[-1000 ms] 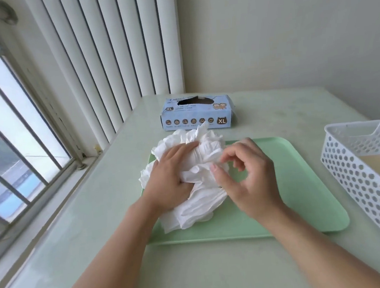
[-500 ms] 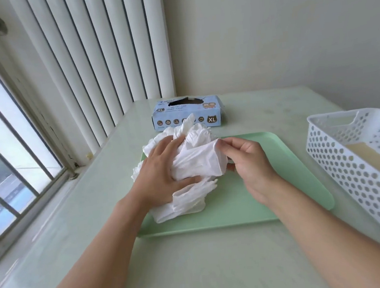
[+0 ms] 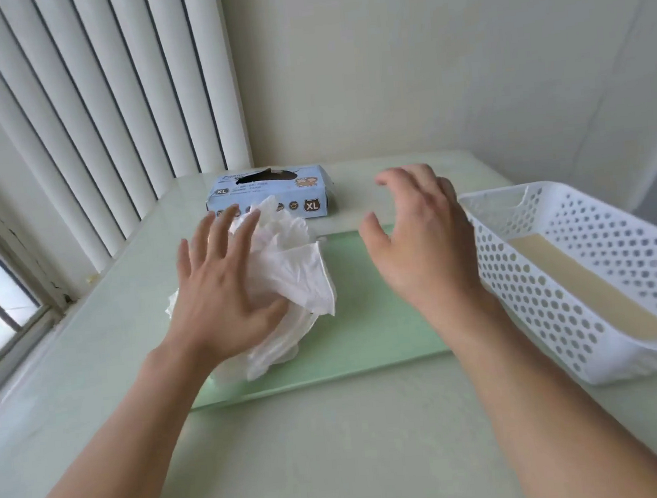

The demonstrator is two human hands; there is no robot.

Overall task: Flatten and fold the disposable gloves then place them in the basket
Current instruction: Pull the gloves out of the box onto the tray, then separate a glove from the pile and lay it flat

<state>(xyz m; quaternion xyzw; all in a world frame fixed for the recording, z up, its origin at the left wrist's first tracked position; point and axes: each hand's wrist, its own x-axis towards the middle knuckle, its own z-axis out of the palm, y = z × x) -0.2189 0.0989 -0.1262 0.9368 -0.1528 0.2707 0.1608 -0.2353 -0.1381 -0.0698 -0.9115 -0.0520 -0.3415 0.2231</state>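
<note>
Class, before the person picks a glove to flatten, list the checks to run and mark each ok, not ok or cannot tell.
1. Crumpled white disposable gloves lie on the pale green plastic tray: ok.
2. Left hand rests open on the pile: ok.
3. Right hand is open and holds nothing: ok.
4. A single glove is separated: not ok.
5. White perforated plastic basket sits beside the tray: ok.
6. Number of gloves: cannot tell.

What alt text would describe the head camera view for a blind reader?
A person's left hand rests open on a crumpled pile of white gloves on a green tray; the right hand hovers open beside a white basket.
</note>
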